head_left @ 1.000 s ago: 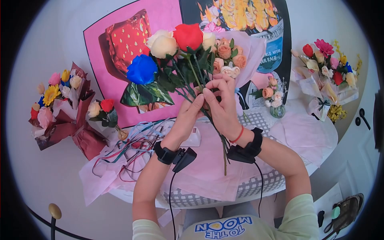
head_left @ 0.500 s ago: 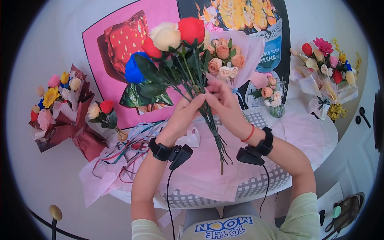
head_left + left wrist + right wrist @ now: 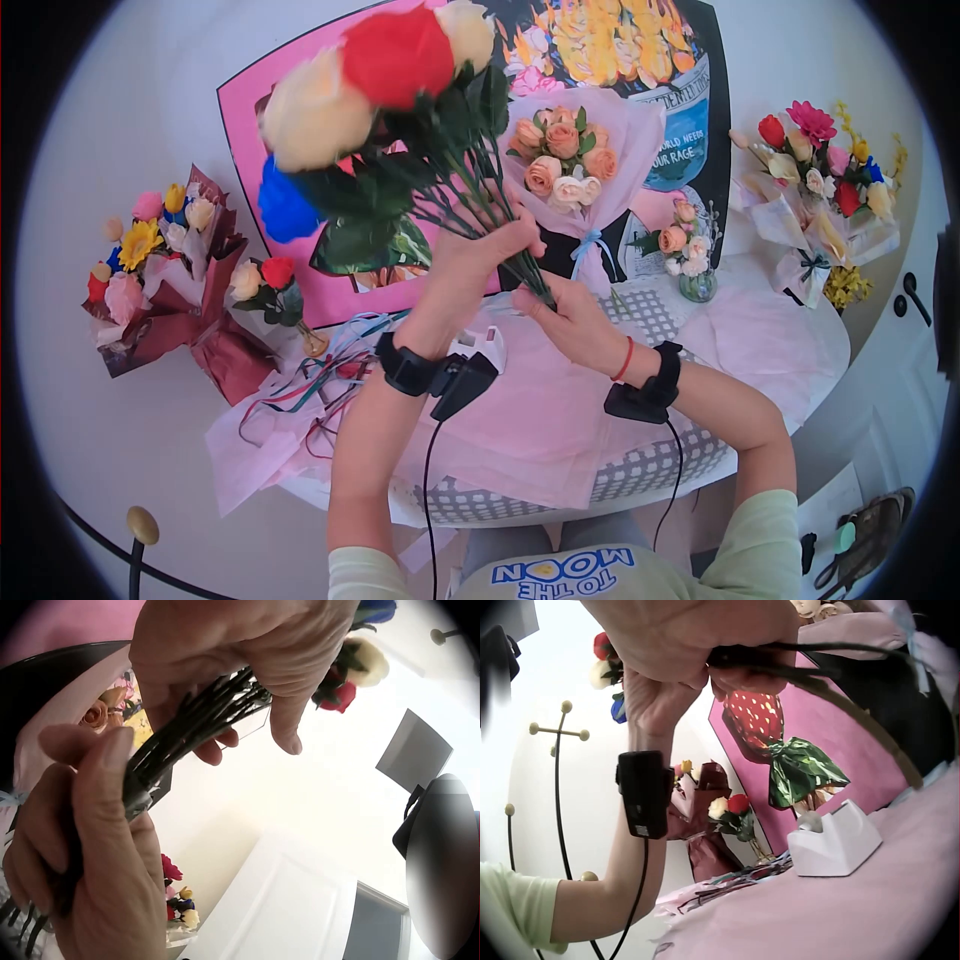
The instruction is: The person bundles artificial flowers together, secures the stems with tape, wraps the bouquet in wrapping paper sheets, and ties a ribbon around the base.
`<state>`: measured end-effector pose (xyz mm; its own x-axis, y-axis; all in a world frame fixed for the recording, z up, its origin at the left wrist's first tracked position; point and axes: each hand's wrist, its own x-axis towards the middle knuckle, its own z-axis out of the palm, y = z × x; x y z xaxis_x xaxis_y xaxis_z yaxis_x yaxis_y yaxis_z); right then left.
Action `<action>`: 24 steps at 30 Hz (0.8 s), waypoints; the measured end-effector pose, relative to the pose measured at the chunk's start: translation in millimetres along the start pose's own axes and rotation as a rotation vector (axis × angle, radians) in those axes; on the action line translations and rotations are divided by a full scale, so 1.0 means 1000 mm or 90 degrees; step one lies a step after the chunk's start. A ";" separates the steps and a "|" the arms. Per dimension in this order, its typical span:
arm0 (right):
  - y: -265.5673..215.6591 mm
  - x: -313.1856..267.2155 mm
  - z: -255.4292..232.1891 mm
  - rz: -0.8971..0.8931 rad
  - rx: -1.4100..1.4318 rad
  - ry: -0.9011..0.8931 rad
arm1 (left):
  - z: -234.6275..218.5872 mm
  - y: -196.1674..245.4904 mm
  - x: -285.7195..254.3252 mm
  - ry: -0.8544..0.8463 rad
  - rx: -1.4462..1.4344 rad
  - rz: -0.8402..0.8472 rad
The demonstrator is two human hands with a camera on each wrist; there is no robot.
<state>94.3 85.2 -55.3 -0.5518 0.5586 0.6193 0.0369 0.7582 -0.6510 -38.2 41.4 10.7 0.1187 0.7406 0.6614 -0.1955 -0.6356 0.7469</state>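
Since the earlier frames the bunch of roses [image 3: 400, 110] has swung up and leftward, its heads now closer to the head camera, and the right hand [image 3: 575, 320] has slid down from the middle of the stems to their lower end. The left hand [image 3: 470, 255] grips the dark green stems [image 3: 500, 240] just below the leaves, fingers curled round them. The right hand pinches the stem ends right below the left hand; the left wrist view shows its thumb [image 3: 105, 795] pressed along the bundle. The bunch is tilted, held above the table [image 3: 640, 465], which is covered in pink tissue paper [image 3: 540, 420]. A white tape dispenser [image 3: 480, 345] sits on the paper just under the left wrist. Behind the stems, a pink-wrapped bouquet [image 3: 570, 170] of peach roses leans against the poster [image 3: 300, 150]. Loose ribbons [image 3: 320, 375] trail over the table's left edge, near a small vase of roses [image 3: 270, 285] and a maroon-wrapped bouquet [image 3: 170, 270]. Another wrapped bouquet [image 3: 815, 190] stands at the table's far right.
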 end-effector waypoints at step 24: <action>0.023 -0.046 -0.037 -0.271 -0.019 0.148 | -0.013 -0.079 -0.017 0.011 0.641 0.136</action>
<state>151.2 89.0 -82.9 -0.3217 0.2540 0.9121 -0.1264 0.9432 -0.3072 -37.3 81.4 -60.2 0.1616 0.5881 0.7925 0.6970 -0.6365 0.3302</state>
